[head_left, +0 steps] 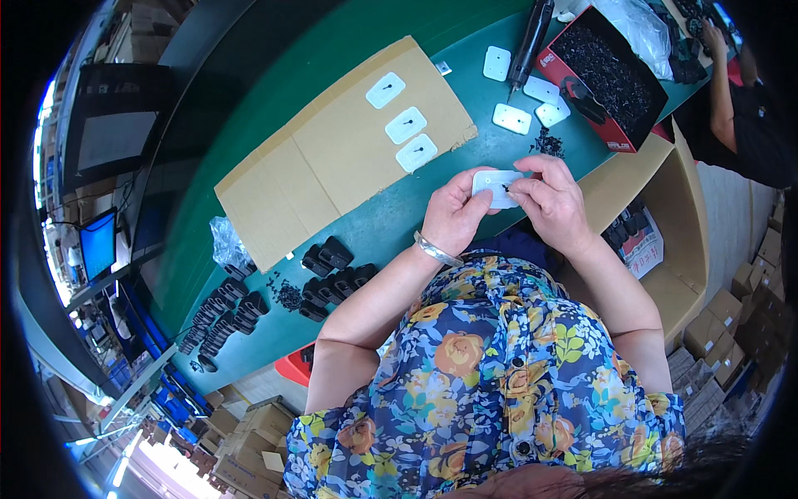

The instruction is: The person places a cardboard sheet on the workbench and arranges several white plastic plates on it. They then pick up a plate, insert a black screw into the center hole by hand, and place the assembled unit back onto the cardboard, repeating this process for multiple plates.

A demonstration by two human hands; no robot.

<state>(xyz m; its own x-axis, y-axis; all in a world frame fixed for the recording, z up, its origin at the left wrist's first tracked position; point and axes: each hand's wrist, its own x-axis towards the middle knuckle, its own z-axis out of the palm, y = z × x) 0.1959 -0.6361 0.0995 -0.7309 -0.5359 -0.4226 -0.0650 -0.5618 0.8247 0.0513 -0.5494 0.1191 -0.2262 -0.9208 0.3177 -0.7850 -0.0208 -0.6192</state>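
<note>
My left hand (449, 214) grips a small white plate (487, 180) with rounded corners by its left end. Over the plate's right part, my right hand (552, 206) pinches a tiny black piece (506, 190) against its face; its exact shape is mostly hidden by the fingers. Ahead on the green table (332, 249) lies a flat cardboard sheet (316, 158) bearing three white plates (397, 119), each with a small black piece on it. Several more white plates (497, 62) lie beside a dark electric screwdriver (532, 41), whose tip points toward me.
At the far right stands a red box (598, 125) full of small black pieces, near a loose heap (547, 144) of them. Rows of black plastic housings (220, 316) and black bits (288, 297) sit at left. An open carton (686, 224) and a co-worker's arm (720, 91) are at right.
</note>
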